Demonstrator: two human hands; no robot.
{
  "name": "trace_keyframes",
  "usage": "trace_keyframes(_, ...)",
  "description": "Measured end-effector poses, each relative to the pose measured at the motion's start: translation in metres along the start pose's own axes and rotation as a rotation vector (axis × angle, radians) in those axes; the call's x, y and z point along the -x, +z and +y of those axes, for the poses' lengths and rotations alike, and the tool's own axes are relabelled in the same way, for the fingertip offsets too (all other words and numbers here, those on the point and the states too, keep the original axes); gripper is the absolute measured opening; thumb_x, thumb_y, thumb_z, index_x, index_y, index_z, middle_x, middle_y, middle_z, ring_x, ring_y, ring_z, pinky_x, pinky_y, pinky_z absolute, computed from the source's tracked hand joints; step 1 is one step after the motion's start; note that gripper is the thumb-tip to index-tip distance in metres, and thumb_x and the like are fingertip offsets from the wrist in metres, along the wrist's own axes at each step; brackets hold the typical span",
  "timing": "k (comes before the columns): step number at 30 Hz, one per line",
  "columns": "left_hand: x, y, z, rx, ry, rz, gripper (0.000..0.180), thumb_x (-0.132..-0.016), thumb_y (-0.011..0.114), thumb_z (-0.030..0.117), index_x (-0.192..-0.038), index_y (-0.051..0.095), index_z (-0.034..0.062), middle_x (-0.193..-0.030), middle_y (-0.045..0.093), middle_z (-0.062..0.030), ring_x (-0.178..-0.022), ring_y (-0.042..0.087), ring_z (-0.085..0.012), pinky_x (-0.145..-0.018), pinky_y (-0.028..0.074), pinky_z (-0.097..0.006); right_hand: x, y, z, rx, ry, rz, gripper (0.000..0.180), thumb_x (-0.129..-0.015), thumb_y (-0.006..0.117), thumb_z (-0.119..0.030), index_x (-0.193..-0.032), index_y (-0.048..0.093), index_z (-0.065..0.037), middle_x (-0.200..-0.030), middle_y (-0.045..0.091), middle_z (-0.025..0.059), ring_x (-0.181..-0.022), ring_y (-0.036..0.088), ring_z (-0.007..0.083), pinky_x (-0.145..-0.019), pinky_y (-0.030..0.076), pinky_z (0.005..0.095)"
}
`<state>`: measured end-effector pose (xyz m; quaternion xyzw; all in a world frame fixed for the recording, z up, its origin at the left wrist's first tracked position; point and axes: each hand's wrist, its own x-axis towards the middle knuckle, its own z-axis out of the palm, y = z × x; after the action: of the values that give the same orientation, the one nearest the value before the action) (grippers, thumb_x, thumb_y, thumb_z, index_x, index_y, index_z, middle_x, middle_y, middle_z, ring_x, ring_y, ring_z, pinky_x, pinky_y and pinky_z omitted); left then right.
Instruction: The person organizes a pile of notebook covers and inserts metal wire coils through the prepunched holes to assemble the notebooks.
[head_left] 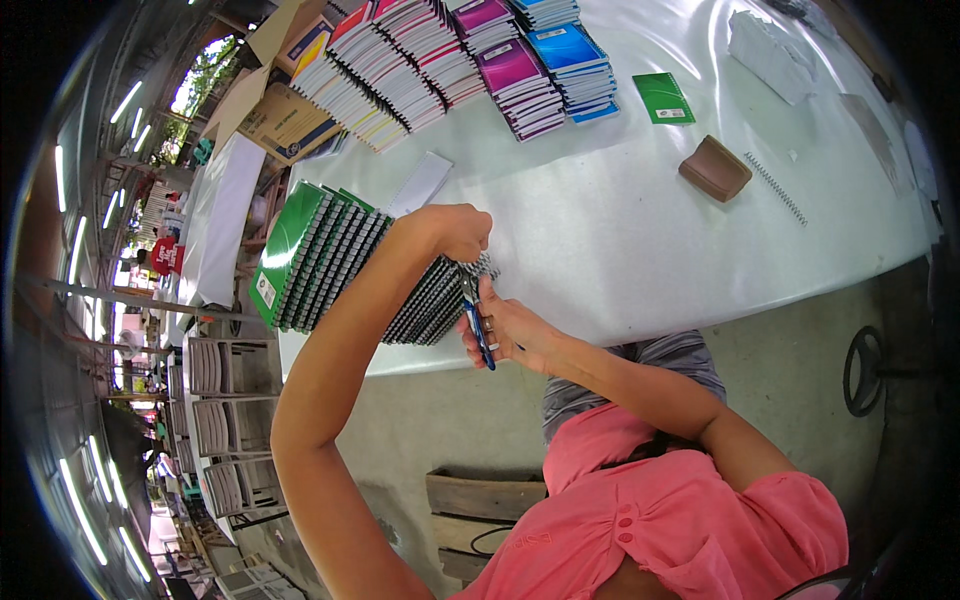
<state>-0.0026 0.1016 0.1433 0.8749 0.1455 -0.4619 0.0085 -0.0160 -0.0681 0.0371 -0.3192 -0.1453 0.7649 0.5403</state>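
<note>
My right hand (pixel 512 332) is wrapped round the blue handles of a pair of pliers (pixel 477 326) at the table's near edge. The pliers' jaws point away from me, at the right end of a row of spiral-bound notebooks. My left hand (pixel 460 232) is closed just above the jaws; its fingertips are hidden, so what it grips does not show. The green-covered spiral notebooks (pixel 290 250) lean in a long slanting row, wire spines toward me, partly covered by my left forearm. A white strip of paper (pixel 422 182) lies behind them.
Tall stacks of spiral notebooks in purple (pixel 514 72) and blue (pixel 568 50) stand at the back. A small green notebook (pixel 662 99), a brown block-shaped object (pixel 715 168) and a loose wire coil (pixel 775 188) lie at right. Cardboard boxes (pixel 285 122) stand back left.
</note>
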Motion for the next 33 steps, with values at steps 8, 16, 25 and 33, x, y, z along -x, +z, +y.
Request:
trace_keyframes(8, -0.003, 0.006, -0.005, -0.018, 0.09, 0.043, 0.051, -0.074, 0.066, 0.012, -0.123, 0.062, -0.0012, -0.118, 0.067, -0.0161, -0.107, 0.064, -0.0329, -0.091, 0.051, -0.039, 0.001, -0.005, -0.002, -0.078, 0.015, -0.109, 0.071, -0.089, 0.036, -0.075, -0.085, 0.052, -0.006, -0.067, 0.044, 0.0003, -0.057, 0.044, 0.0153, -0.057, 0.041, 0.0321)
trace_keyframes(16, -0.007, 0.014, -0.01, 0.055, 0.103, 0.126, 0.036, -0.073, 0.064, 0.007, -0.108, 0.072, 0.0063, -0.107, 0.071, -0.016, -0.099, 0.068, -0.0321, -0.082, 0.053, -0.039, 0.005, 0.001, 0.003, 0.005, 0.045, -0.016, 0.076, -0.087, 0.033, -0.076, -0.093, 0.056, -0.004, -0.074, 0.053, 0.0053, -0.068, 0.055, 0.0207, -0.066, 0.049, 0.0369)
trace_keyframes(25, -0.005, 0.016, 0.001, -0.029, 0.005, 0.102, 0.052, -0.074, 0.072, 0.015, -0.122, 0.062, 0.0008, -0.11, 0.07, -0.0133, -0.103, 0.065, -0.0313, -0.088, 0.052, -0.039, 0.003, -0.005, 0.001, -0.071, 0.043, -0.053, 0.071, -0.086, 0.037, -0.077, -0.08, 0.049, -0.007, -0.062, 0.037, -0.0007, -0.052, 0.036, 0.0146, -0.05, 0.034, 0.0312)
trace_keyframes(33, -0.005, 0.013, 0.001, -0.002, 0.039, 0.107, 0.038, -0.072, 0.074, 0.015, -0.108, 0.07, 0.0043, -0.107, 0.071, -0.0152, -0.101, 0.067, -0.0317, -0.085, 0.053, -0.039, -0.001, -0.009, 0.012, -0.009, 0.032, -0.016, 0.077, -0.086, 0.035, -0.077, -0.092, 0.056, -0.004, -0.075, 0.055, 0.006, -0.07, 0.057, 0.0204, -0.065, 0.051, 0.0371)
